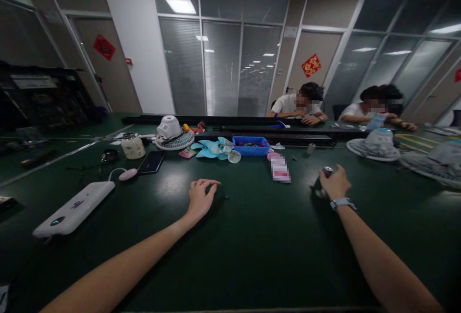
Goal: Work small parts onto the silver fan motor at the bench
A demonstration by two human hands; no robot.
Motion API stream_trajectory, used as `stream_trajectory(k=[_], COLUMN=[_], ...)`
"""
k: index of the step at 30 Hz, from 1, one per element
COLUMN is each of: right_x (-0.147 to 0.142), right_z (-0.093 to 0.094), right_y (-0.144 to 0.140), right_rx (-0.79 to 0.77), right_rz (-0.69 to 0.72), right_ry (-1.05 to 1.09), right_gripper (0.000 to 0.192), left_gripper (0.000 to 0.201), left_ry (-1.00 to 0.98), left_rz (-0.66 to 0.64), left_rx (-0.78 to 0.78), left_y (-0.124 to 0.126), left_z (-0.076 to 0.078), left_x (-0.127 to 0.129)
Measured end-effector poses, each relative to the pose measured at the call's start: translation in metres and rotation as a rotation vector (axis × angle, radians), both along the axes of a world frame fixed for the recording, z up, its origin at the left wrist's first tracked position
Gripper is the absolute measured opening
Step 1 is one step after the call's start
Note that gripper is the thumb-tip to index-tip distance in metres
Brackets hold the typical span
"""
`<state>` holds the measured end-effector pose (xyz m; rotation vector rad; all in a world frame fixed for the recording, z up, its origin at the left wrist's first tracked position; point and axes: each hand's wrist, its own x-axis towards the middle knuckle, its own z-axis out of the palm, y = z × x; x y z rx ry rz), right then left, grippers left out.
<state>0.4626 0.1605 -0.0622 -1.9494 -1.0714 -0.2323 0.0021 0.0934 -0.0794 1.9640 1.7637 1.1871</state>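
One dark, silver-topped object (pixel 327 170) is clamped in the right hand (pixel 336 184) at frame right, presumably for steadiness; near centre, the left hand (pixel 200 197) curls, whether around anything I cannot tell.

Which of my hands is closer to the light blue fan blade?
Your left hand. It is on your side of the fan blade, just in front of it; your right hand is well off to its right, past the blue bin.
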Motion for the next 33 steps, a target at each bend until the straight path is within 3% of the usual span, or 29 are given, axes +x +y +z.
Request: stream_trajectory(k=[2,3,6,8,10,12,17,21,23,26,28,30,33], right_x=[-0.048,-0.078,-0.173,-0.222,-0.252,-0.264,-0.259,-0.213,-0.168,-0.087,-0.039,-0.002,0.027], right_z=[0.014,0.019,0.022,0.016,0.008,0.0,-0.005,0.013,0.026,0.039,0.04,0.034,0.02], right_y=[-0.012,-0.02,-0.048,-0.064,-0.073,-0.075,-0.068,-0.055,-0.043,-0.026,-0.019,-0.015,-0.012], right_rx=[0.133,0.146,0.018,-0.071,-0.13,-0.16,-0.139,-0.09,-0.059,0.021,0.04,0.013,-0.054], right_rz=[0.098,0.251,0.925,1.251,1.396,1.423,1.389,1.295,1.077,0.556,0.291,0.15,0.077], right_ry=[-0.199,-0.261,-0.336,-0.347,-0.332,-0.305,-0.3,-0.386,-0.407,-0.433,-0.428,-0.435,-0.444], right_gripper=[0.068,0.062,0.047,0.042,0.037,0.031,0.023,0.025,0.026,0.03,0.035,0.038,0.04], left_gripper=[0.026,0.026,0.027,0.026,0.025,0.025,0.025,0.025,0.026,0.026,0.026,0.026,0.025], left_ry=[-0.013,-0.016,-0.013,-0.004,0.006,0.014,0.012,-0.002,-0.003,0.006,0.01,0.011,0.014], left_rz=[0.005,0.01,0.022,0.025,0.021,0.007,0.01,0.011,0.002,-0.001,-0.003,-0.011,-0.015], left_rx=[0.005,0.007,0.009,0.018,0.031,0.042,0.029,0.007,-0.001,-0.007,-0.011,-0.013,-0.02], left_y=[0.001,0.002,0.001,0.0,-0.001,-0.002,-0.004,-0.005,-0.005,-0.004,-0.003,-0.003,-0.004], left_z=[-0.002,-0.002,-0.002,-0.002,-0.001,-0.001,0.001,0.004,0.004,0.003,0.003,0.002,0.003], left_x=[-0.001,-0.002,-0.003,-0.003,-0.003,-0.002,-0.001,0.0,0.0,0.001,0.001,0.001,0.001])
